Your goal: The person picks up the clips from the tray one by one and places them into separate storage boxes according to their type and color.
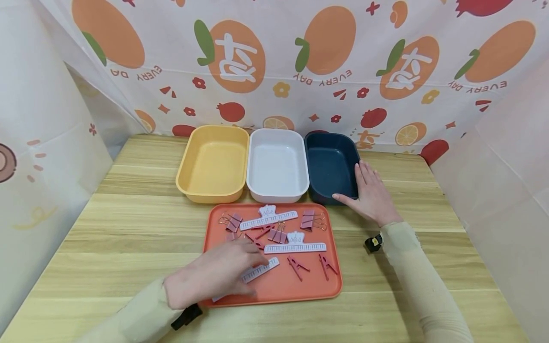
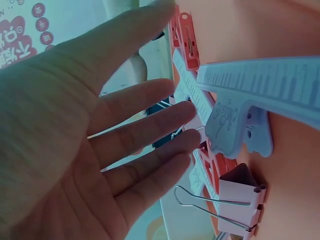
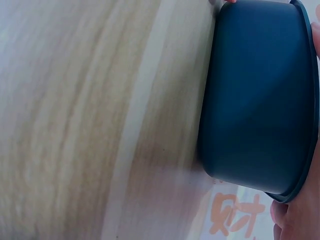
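Observation:
My left hand (image 1: pixel 216 270) hovers over the orange-red tray (image 1: pixel 315 290), fingers extended and grasping nothing. Partly hidden under it lies a white clip with a piano-key pattern (image 1: pixel 260 270); the left wrist view shows this clip (image 2: pixel 227 120) beside the fingertips, apart from them. Two more piano-key clips (image 1: pixel 296 247) lie on the tray, along with pink binder clips (image 1: pixel 308 220) and several red clothespins (image 1: pixel 297 268). At the right side of the dark blue bin (image 1: pixel 332 164), my right hand (image 1: pixel 373 197) rests with spread fingers and thumb against the rim.
A yellow bin (image 1: pixel 212 166) and a white bin (image 1: pixel 278 164) stand left of the dark blue one, side by side behind the tray. All sit on a wooden table (image 1: pixel 128 228). Behind them hangs a fruit-printed cloth (image 1: pixel 279 52), with pale cloth at both sides.

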The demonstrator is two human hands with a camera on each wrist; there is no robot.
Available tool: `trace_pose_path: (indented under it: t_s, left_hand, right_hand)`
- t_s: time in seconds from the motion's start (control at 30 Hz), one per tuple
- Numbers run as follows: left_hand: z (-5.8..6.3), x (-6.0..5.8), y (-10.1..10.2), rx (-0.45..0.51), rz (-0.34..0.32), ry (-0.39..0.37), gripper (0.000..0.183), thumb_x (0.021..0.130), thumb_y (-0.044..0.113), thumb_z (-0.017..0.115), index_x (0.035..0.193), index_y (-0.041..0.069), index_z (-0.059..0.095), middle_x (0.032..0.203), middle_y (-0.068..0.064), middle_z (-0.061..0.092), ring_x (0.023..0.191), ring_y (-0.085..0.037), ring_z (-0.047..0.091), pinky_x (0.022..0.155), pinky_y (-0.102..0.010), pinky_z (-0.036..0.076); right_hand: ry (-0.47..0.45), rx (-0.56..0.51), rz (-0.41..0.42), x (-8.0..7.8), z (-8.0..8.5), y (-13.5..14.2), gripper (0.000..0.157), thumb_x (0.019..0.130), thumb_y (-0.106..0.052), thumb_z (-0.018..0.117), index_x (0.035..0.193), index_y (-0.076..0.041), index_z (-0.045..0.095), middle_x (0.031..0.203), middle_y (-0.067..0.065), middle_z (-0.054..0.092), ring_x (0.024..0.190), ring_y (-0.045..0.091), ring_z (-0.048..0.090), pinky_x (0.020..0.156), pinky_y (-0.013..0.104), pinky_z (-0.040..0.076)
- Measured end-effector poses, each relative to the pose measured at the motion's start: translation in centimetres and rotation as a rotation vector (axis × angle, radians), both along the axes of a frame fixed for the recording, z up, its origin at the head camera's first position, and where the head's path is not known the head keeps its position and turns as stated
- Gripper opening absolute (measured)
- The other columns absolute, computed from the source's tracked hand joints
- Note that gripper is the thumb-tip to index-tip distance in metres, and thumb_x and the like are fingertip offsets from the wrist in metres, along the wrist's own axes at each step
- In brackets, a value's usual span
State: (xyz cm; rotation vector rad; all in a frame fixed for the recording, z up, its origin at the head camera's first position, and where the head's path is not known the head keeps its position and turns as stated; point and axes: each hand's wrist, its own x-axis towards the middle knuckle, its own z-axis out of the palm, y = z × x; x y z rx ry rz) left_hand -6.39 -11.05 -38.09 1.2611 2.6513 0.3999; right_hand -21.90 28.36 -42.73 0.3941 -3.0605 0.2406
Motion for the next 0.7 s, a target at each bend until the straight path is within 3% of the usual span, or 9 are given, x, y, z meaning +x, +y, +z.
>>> trace_pose_path:
  t_s: [0.17, 0.43, 0.7]
  left_hand:
    - [-0.1, -0.1, 0.0, -0.018, -0.006, -0.005, 0.048, 0.071, 0.039, 0.092, 0.109, 0.015, 0.076, 0.103, 0.005, 0.068, 0.1, -0.017, 0.061, 0.096, -0.042, 0.05]
    - [-0.7, -0.7, -0.5, -0.012, 0.045, -0.036, 0.043, 0.071, 0.024, 0.094, 0.109, 0.014, 0.076, 0.104, 0.002, 0.068, 0.096, -0.016, 0.062, 0.088, -0.038, 0.054]
    - [-1.3, -1.6, -1.1, -0.019, 0.105, -0.084, 0.043, 0.071, 0.033, 0.094, 0.105, 0.014, 0.075, 0.107, -0.001, 0.07, 0.105, -0.023, 0.062, 0.099, -0.046, 0.046]
  right_hand:
    - [-0.007, -0.002, -0.001, 0.0, 0.0, 0.0, 0.12, 0.085, -0.084, 0.046, 0.161, 0.001, 0.011, 0.168, 0.019, 0.007, 0.154, 0.034, 0.003, 0.121, 0.052, 0.005]
    - [-0.019, -0.006, -0.002, 0.0, 0.1, 0.0, 0.12, 0.085, -0.084, 0.047, 0.162, 0.0, 0.009, 0.168, 0.018, 0.006, 0.154, 0.033, 0.001, 0.122, 0.049, 0.002]
    - [-0.015, -0.01, 0.003, 0.1, 0.2, 0.0, 0.12, 0.085, -0.084, 0.047, 0.162, 0.0, 0.007, 0.168, 0.018, 0.005, 0.154, 0.033, 0.001, 0.122, 0.051, 0.004]
